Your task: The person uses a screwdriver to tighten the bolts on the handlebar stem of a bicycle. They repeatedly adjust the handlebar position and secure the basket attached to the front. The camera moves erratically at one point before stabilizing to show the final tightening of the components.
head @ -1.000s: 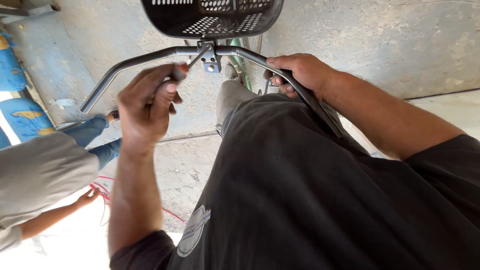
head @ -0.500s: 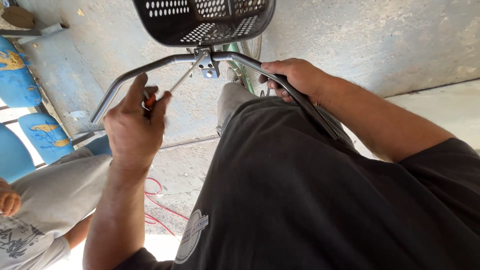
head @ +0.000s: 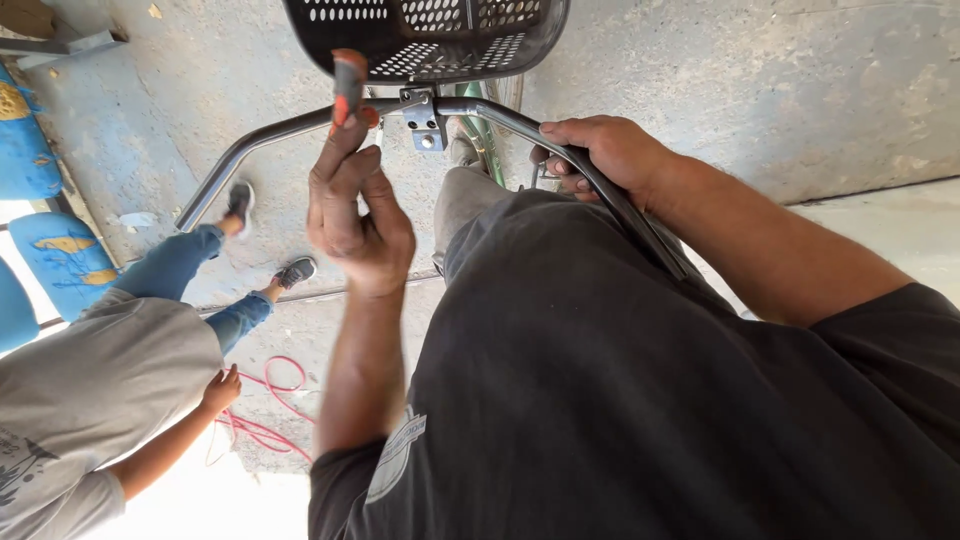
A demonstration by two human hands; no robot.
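Seen from above, a person's left hand is raised at 11 o'clock, fingers pinched shut around a small tool with a red-orange handle, just in front of the grey bicycle handlebar. The right hand, at 1 o'clock, has its fingers wrapped closed on the bar's other side. A black basket sits at 12. Seemingly, the tool is being brought to the metal clamp; seating it calls for careful aim.
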